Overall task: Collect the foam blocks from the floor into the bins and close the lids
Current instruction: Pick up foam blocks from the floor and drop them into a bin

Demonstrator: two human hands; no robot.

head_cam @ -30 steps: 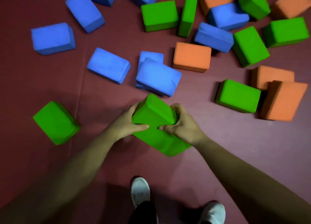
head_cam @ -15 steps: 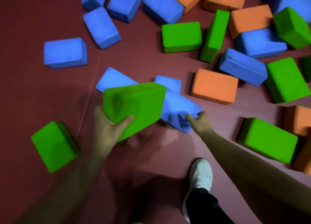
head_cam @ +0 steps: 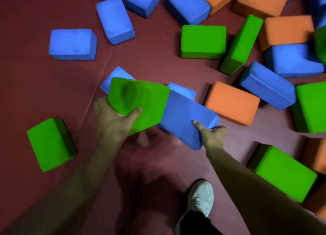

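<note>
As the left hand (head_cam: 112,122) grips a green block (head_cam: 146,98) (tilted), the right hand (head_cam: 211,136) pinches a blue block (head_cam: 183,116).

The floor (head_cam: 35,86) under me was dark red, with a seam (head_cam: 98,88) slanting across its left half. To my left a green block (head_cam: 51,144) lay alone on it. Farther off, a blue block (head_cam: 72,44) lay flat, also apart, with a second blue block (head_cam: 114,20) just beyond it. Ahead, an orange block (head_cam: 231,103) lay flat near the middle. Past it sat a second green block (head_cam: 202,40), with a third green block (head_cam: 240,44) on its narrow side just beside it. A fourth green block (head_cam: 285,174) lay at my right. My shoe (head_cam: 201,197) stood on the floor.
</note>
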